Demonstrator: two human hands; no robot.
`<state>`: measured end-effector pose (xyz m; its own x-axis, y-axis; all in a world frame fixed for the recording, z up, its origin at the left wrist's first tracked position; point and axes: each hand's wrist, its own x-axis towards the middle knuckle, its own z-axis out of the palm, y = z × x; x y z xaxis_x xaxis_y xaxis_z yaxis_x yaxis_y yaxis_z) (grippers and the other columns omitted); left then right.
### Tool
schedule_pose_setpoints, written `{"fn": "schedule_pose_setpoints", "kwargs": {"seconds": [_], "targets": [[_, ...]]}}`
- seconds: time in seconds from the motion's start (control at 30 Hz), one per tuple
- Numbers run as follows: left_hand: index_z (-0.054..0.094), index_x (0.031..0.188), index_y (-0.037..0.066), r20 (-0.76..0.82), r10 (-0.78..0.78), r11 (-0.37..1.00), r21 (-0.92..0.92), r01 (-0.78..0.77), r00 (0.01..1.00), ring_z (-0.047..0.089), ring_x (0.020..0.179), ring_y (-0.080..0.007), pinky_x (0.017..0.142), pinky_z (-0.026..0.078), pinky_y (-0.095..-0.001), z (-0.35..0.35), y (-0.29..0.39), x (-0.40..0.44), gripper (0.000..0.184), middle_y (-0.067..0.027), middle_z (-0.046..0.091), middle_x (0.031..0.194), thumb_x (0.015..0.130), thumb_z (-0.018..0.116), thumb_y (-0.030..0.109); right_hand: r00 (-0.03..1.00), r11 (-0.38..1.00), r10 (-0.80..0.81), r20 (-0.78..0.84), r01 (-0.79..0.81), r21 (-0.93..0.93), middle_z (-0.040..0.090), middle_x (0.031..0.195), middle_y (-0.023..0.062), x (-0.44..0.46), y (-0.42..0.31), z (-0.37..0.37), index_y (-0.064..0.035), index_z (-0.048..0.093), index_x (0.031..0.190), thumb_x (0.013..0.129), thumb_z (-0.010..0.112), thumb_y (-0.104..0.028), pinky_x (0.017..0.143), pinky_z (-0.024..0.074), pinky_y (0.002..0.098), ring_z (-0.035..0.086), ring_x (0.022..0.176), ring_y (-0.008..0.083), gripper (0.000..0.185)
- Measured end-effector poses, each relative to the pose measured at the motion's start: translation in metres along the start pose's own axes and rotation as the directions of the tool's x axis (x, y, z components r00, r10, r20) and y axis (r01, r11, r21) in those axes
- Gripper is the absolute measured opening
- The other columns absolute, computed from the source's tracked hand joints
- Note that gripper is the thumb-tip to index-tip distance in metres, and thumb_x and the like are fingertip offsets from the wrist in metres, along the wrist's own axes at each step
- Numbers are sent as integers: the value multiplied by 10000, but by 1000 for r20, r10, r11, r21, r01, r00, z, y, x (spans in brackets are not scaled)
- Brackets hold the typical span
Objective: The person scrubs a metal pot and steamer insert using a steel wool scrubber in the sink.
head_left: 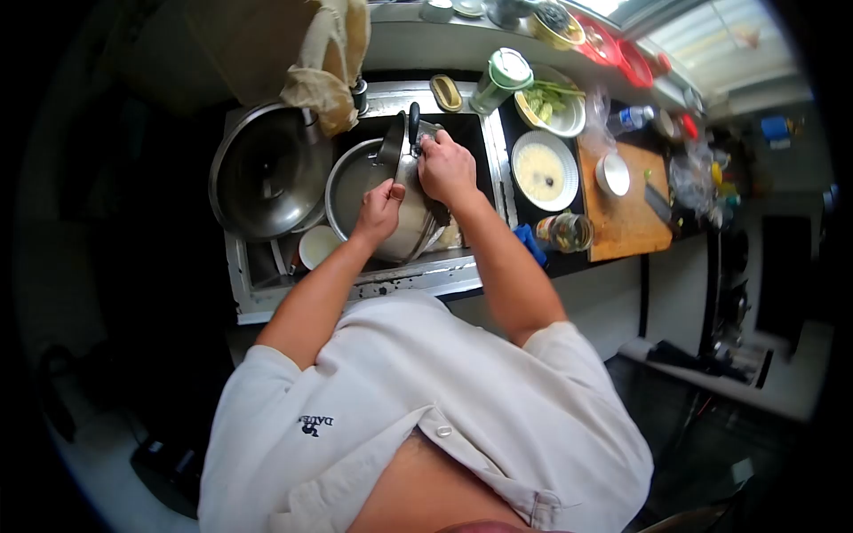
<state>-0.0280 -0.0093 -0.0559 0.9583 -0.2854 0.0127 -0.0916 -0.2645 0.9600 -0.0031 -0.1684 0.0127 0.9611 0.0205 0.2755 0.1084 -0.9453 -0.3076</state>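
Over the sink (431, 275), a tilted grey metal piece of cookware (408, 169) with a black loop handle (414, 123) is held up. Whether it is a lid or a pot cannot be made out. My left hand (380, 213) is closed on its lower edge. My right hand (447, 167) is a fist against its other side, near the handle; what its fingers hold is hidden. Below and left of it, a large steel pot (342, 197) stands in the sink with cloudy liquid inside. A wide steel wok or basin (265, 200) lies on the left.
A white bowl (318, 247) sits in the sink's front left. To the right are a green-lidded container (502, 80), a bowl of green vegetables (577, 115), a dish with pale liquid (518, 173), a glass jar (569, 233), and a cutting board (613, 235) with a small bowl (613, 175) and knife (657, 202).
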Motion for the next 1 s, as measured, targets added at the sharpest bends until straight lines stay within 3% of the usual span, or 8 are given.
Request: {"fn": "schedule_pose_setpoints", "kwargs": {"seconds": [0.17,0.37,0.4,0.5,0.53,0.63,0.73,1.0], "targets": [[524,802,-4,5,95,993,-70,-94,995,451,604,-198,582,417,-351,0,3,0,341,-160,499,656,986,507,281,981,982,-165,-98,172,73,571,819,129,-44,-19,-4,-38,617,946,738,629,-124,587,474,422,606,667,331,226],[503,793,-6,-10,171,985,-19,-171,985,389,622,-190,605,401,-334,9,-10,0,352,-140,391,647,1006,473,272,997,1000,8,-76,-8,-3,582,801,123,-11,7,-4,-61,611,839,741,601,-140,614,497,436,631,681,321,127],[516,773,41,85,63,995,-80,-56,994,387,674,-80,615,355,-244,6,-28,2,387,42,402,669,1047,419,297,998,999,-26,-54,25,-22,591,798,119,-11,9,-7,-64,610,824,731,608,-148,599,502,426,639,670,313,126],[522,788,45,51,35,996,-85,-30,998,404,684,-69,629,359,-235,6,-33,0,372,53,416,695,1048,430,295,999,999,-53,3,53,10,591,813,115,-31,-7,-8,-48,604,857,743,610,-155,614,495,433,635,690,318,156],[538,788,-1,0,107,990,-89,-107,994,458,673,-146,629,407,-319,6,-36,2,365,-71,492,687,1017,476,276,993,989,-108,-51,113,99,590,816,108,-44,-13,0,-40,609,863,741,623,-162,623,486,412,634,680,308,173],[558,797,-3,-5,140,953,-269,-136,990,514,736,-149,683,436,-314,7,-13,0,360,-78,552,748,1027,455,254,979,988,-129,-157,141,64,581,822,96,-61,-34,-1,-36,652,983,730,650,-182,624,493,394,631,705,277,292],[590,848,-14,-87,78,996,-28,-81,993,558,796,-167,747,454,-294,5,-66,8,347,-98,610,818,1037,426,225,997,996,-57,-58,60,59,576,832,100,-30,-24,-8,-44,662,1019,735,648,-185,641,497,391,631,737,270,317],[591,937,-16,-7,-34,965,-259,31,999,578,936,-180,858,461,-324,-1,-74,8,238,-112,640,963,1016,479,179,991,989,-118,-69,124,80,569,875,108,-51,-30,-5,-59,667,1068,751,654,-204,651,487,398,619,739,284,349]]}}
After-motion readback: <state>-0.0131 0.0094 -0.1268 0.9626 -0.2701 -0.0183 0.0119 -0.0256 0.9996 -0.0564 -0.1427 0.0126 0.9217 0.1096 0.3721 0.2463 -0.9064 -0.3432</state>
